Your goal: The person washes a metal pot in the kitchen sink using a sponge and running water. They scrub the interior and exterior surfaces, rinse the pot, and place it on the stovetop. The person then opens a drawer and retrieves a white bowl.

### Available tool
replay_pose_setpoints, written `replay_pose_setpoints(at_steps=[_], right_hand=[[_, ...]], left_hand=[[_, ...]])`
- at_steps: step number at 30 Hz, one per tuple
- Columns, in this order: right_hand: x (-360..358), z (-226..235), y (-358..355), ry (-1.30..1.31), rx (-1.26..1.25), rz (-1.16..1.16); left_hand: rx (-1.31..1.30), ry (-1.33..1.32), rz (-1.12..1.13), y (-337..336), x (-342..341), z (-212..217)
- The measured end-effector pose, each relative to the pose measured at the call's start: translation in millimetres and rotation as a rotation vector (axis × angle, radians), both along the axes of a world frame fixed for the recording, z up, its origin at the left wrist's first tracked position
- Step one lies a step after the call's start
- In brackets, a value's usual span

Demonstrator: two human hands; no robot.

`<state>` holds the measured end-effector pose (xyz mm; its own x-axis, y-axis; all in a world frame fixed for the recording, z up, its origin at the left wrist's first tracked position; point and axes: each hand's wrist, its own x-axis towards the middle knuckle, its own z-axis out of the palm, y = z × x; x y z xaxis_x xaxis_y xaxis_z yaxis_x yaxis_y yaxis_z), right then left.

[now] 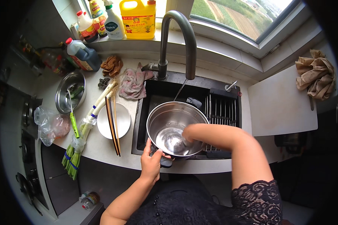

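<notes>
I wear a soft black top, its dark cloth broken by fine, textured wrinkles across my front. A few small, round, black bead-like studs dot it toward my left. My right sleeve is black openwork lace, patterned with curling, flower-like swirls, and its wavy, scalloped edge ends above my elbow. Below that hem my right arm is bare, down to a bare right hand, blurred here. My left forearm and left hand are bare too.
</notes>
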<state>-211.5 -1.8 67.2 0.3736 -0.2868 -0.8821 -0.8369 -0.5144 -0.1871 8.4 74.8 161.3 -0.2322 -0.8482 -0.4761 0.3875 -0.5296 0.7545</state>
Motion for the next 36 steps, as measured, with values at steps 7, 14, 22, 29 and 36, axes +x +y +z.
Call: replay_pose_setpoints(at_steps=[7,14,22,29,36], right_hand=[[1,68,15,-0.617,0.801,-0.944],[-67,141,24,-0.514,0.054,-0.543],[-96,86,36,-0.932,-0.503,-0.463],[-93,75,27,-0.967,-0.651,-0.364],[-49,50,29,-0.907,-0.854,-0.450]], left_hand=[[0.162,-0.006,-0.017,-19,0,20],[0.237,0.060,-0.022,-33,-7,19],[0.414,0.089,0.091,-60,-5,34],[-0.055,-0.078,-0.046,-59,-30,74],[-0.709,-0.562,-0.216,-48,-28,86]])
